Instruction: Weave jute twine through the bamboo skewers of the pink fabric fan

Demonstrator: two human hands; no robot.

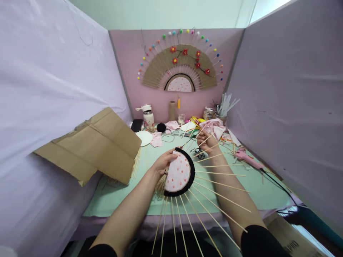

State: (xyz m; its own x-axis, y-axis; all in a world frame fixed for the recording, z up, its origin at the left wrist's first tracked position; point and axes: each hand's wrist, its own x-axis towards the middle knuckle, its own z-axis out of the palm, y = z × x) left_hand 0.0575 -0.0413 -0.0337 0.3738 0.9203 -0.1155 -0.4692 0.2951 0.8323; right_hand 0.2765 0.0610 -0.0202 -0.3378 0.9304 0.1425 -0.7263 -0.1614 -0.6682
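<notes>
A half-round fan base (178, 172), covered in pink spotted cloth with a thick black rim, is tilted over the table. Thin wooden sticks (217, 195) radiate from its rim to the right and downward. My left hand (164, 162) grips the upper left of the base, thumb on the cloth. A beige tassel (160, 184) hangs by its straight edge. Among the upper sticks is my right hand (205, 141), fingers bent; whether it pinches a stick is too small to tell. Black cord (199, 153) lies tangled just below it.
A pink glue gun (248, 159) with a black cable lies at the right. Cardboard (99, 146) leans at the left. Along the back stand a bottle (148, 117), a brown roll (172, 111) and cloth scraps (213, 127). A finished fan (184, 57) hangs on the back wall.
</notes>
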